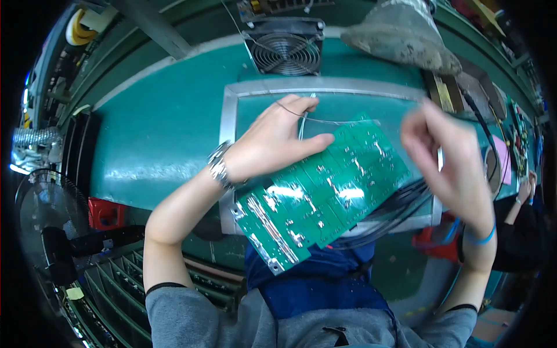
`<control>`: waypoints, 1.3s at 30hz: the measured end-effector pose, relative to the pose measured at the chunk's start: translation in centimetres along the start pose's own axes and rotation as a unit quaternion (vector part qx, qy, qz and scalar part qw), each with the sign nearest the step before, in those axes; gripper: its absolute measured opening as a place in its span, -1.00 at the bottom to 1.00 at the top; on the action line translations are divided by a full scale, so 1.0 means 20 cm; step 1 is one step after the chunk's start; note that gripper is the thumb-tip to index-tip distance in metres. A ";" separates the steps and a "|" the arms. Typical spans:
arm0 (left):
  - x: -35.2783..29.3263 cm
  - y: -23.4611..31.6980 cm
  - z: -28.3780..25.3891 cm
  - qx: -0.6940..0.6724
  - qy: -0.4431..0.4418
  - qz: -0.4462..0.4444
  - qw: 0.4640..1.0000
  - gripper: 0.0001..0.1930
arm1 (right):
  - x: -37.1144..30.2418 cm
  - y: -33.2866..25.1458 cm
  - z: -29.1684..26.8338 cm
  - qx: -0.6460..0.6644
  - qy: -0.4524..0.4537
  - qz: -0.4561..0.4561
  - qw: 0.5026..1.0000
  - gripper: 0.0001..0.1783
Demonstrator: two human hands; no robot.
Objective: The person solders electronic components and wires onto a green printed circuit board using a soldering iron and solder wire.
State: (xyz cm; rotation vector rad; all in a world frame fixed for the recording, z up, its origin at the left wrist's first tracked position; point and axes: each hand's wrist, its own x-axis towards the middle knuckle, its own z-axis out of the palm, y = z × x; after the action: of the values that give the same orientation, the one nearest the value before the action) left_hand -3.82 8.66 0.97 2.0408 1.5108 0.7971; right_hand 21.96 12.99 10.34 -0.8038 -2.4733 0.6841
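Currently left hand (271,138) over one green circuit board (328,200), right hand (455,153) blurred; both grips unclear.

The left hand (271,139) is presented back uppermost, its thumb spread from the extended fingers; the left forearm (185,203) is angled inward from a bent elbow. The right hand (458,145) is shown blurred, its fingers curled.

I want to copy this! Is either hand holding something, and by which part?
The left hand seems to hold the green circuit board by its far long edge, thumb alongside. The right hand is too blurred to tell.
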 end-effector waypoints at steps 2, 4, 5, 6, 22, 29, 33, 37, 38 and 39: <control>0.01 0.03 -0.19 0.101 -0.037 0.021 0.994 -0.64 | -0.19 0.03 0.02 0.019 0.021 0.059 0.998 -0.90; -0.02 -0.03 -0.37 0.205 -0.062 -0.070 0.974 -0.72 | -0.33 0.03 0.03 0.054 0.018 0.101 0.993 -0.89; -0.02 -0.09 -0.44 0.271 -0.024 -0.124 0.954 -0.74 | -0.38 0.03 0.03 0.072 0.013 0.118 0.990 -0.89; 0.00 -0.19 -0.50 0.305 0.012 -0.114 0.945 -0.76 | -0.42 0.03 0.05 0.100 0.014 0.112 0.989 -0.90; 1.39 -1.19 -0.62 0.571 -0.054 0.135 0.808 -0.61 | -0.72 0.04 0.07 0.369 0.120 0.141 0.911 -0.70; 1.24 -0.88 -1.35 0.800 0.047 0.361 0.477 -0.83 | -0.72 0.05 0.09 0.387 0.148 0.128 0.901 -0.69; 0.97 -0.72 -1.46 0.640 -0.010 0.098 0.762 -0.79 | -0.67 0.01 0.09 0.398 0.137 0.109 0.901 -0.74; 0.99 -0.71 -1.02 0.593 -0.023 0.096 0.799 -0.73 | -0.66 -0.01 0.08 0.395 0.090 0.081 0.911 -0.77; 1.03 -0.75 -0.94 0.576 -0.038 0.100 0.811 -0.69 | -0.68 -0.02 0.08 0.398 0.097 0.098 0.907 -0.76; 1.07 -0.80 -0.87 0.562 -0.033 0.077 0.823 -0.69 | -0.70 -0.03 0.09 0.403 0.103 0.114 0.902 -0.74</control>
State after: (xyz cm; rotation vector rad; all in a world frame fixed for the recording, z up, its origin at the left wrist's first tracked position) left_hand -22.07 34.23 6.22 2.9530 2.0398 -0.2840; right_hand 31.06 3.19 5.67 -0.7639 -1.6627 1.4796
